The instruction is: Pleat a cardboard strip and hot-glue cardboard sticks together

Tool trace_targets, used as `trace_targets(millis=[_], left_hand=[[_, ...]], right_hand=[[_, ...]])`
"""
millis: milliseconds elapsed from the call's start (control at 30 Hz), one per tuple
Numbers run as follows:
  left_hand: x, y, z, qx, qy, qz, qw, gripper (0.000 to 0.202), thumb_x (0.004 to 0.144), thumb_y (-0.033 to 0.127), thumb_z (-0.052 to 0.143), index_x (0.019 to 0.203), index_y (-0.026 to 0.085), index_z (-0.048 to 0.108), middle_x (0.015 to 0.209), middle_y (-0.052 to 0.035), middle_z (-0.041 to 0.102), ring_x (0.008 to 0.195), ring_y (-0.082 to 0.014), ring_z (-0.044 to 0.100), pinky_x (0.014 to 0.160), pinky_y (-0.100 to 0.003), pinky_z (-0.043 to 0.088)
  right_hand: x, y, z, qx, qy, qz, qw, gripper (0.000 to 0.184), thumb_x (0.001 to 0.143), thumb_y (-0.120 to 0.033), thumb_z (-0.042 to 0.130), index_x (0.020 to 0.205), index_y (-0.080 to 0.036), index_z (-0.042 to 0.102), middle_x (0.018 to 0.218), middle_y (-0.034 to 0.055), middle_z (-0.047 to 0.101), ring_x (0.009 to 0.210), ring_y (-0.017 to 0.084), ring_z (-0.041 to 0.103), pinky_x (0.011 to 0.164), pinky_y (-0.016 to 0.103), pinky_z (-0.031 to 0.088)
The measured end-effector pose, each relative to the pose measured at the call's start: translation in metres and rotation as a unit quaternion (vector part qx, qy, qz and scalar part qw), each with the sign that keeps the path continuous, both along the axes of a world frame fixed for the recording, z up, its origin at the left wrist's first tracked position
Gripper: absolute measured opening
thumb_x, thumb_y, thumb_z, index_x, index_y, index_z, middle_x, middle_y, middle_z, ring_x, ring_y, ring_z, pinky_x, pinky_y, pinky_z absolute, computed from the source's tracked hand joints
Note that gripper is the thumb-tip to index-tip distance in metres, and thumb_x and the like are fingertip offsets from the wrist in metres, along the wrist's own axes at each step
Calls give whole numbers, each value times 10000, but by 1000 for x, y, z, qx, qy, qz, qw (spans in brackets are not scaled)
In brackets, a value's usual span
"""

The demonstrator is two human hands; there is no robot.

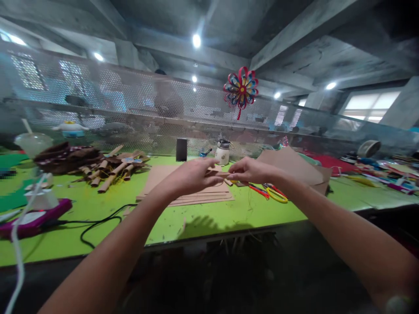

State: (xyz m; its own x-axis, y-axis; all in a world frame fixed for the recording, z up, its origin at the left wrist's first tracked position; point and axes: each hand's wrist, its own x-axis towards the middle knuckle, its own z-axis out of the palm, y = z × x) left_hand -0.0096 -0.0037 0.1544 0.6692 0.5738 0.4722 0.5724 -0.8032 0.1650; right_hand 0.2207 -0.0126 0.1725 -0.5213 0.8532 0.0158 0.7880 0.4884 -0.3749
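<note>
Both my arms reach out over a green table [98, 209]. My left hand [193, 174] and my right hand [250, 171] meet fingertip to fingertip above a stack of brown cardboard sheets [183, 192]. Between them they pinch a small brown piece [223, 174], thin and rolled or folded; its exact shape is too small to tell. Both hands have their fingers closed on it. Scissors with yellow and red handles [273, 192] lie just right of my right hand.
A heap of rolled brown paper tubes [108, 168] sits at the left, a black cable [98, 222] and a purple device [36, 216] nearer. A small white bottle [222, 155] and black box [181, 149] stand by the mesh fence [131, 100]. A paper pinwheel [241, 88] hangs above.
</note>
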Motion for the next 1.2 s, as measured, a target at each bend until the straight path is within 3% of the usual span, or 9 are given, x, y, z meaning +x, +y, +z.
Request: trace_targets(millis=[233,500,567,667,900,967,1067,1133,1200], left_hand=[[-3,-4,-13,54,148,32,987,178,874,282,470,788,184,591,699,-39,631,609,-157,531,541,-264,294],[10,5,-27,9,71,-25,997,301,941,342,392,773,162,567,726,-35,624,616,-126,523,557,-246,333],[9,9,-30,1,66,-28,997,305,940,323,396,740,162,559,669,-17,595,572,-115,494,534,-238,325],[4,13,-35,7,66,-31,997,260,930,267,411,776,155,588,709,-27,615,619,-121,533,570,-235,367],[-5,15,-55,124,101,25,987,224,926,209,401,963,162,617,845,-68,627,713,-158,573,603,-260,405],[-7,13,-60,157,119,39,980,211,925,188,401,984,165,602,821,-61,611,699,-161,556,596,-265,402],[-8,11,-66,176,150,55,971,166,900,147,437,969,166,587,805,-57,598,706,-174,546,605,-280,411],[-7,10,-70,173,163,61,969,153,866,97,464,942,163,579,831,-64,601,741,-186,552,641,-297,428],[-5,10,-76,164,171,61,970,170,828,51,480,925,154,573,862,-76,605,771,-199,558,677,-319,440]], right_hand=[[-13,-4,-18,139,-19,8,990,217,869,-316,570,748,-154,649,539,-29,485,477,74,356,484,225,209],[-22,-2,-37,194,17,19,981,174,841,-242,603,706,-138,637,535,-33,478,509,78,371,513,225,215],[-17,1,-39,169,19,17,985,91,808,-223,632,818,-145,678,549,-30,514,516,85,397,519,221,238],[-5,4,-42,99,36,10,994,193,794,-217,637,962,-138,690,589,-3,593,525,100,451,529,223,298],[12,11,-60,21,108,-4,994,175,836,-277,586,780,-150,693,756,58,674,683,148,561,632,273,425],[11,11,-65,-53,187,-1,981,196,840,-321,588,793,-148,668,832,74,683,739,155,588,638,277,454],[8,11,-74,-214,305,16,928,256,846,-401,580,808,-149,601,884,93,687,740,156,635,519,230,453],[5,12,-83,-277,332,9,902,299,825,-446,599,805,-150,566,812,78,687,607,132,634,427,196,393],[2,14,-93,-286,322,-11,902,335,813,-477,604,802,-144,564,696,44,668,441,86,552,375,180,322]])
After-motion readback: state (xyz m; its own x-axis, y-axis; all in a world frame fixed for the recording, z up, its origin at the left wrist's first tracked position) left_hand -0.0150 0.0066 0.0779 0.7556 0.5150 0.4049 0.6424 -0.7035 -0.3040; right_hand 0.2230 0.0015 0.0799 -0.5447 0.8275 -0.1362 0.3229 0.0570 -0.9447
